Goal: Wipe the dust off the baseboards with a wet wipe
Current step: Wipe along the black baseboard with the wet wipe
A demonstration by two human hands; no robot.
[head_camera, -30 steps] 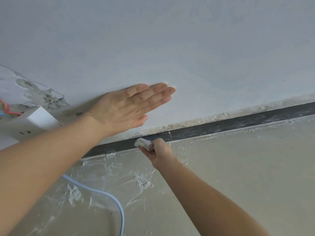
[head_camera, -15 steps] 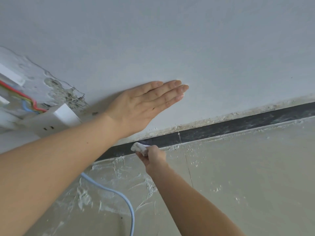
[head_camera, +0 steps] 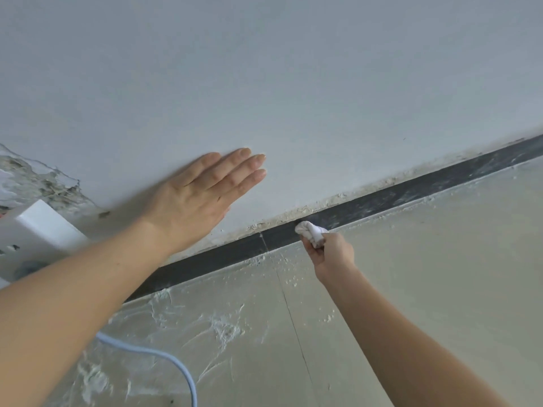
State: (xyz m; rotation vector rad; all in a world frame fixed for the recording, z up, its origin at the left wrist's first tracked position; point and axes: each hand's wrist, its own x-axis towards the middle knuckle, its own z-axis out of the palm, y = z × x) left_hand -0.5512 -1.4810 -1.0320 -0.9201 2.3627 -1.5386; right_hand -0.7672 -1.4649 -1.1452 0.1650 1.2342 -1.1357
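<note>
A dark baseboard point(head_camera: 411, 195) runs diagonally along the foot of a pale grey wall, streaked with white dust toward its right end. My right hand point(head_camera: 332, 257) grips a crumpled white wet wipe point(head_camera: 311, 232) and presses it against the baseboard near the middle of the view. My left hand point(head_camera: 202, 195) lies flat on the wall above the baseboard, fingers straight and together.
A white socket box point(head_camera: 35, 230) hangs off the damaged wall patch point(head_camera: 38, 180) at the left. A light blue cable point(head_camera: 164, 359) curves over the beige floor point(head_camera: 440, 274), which carries white plaster smears. A crumbly plaster edge lines the baseboard's top.
My right hand has slid the wipe to the right along the baseboard. My left hand stays flat on the wall, and the view has shifted a little.
</note>
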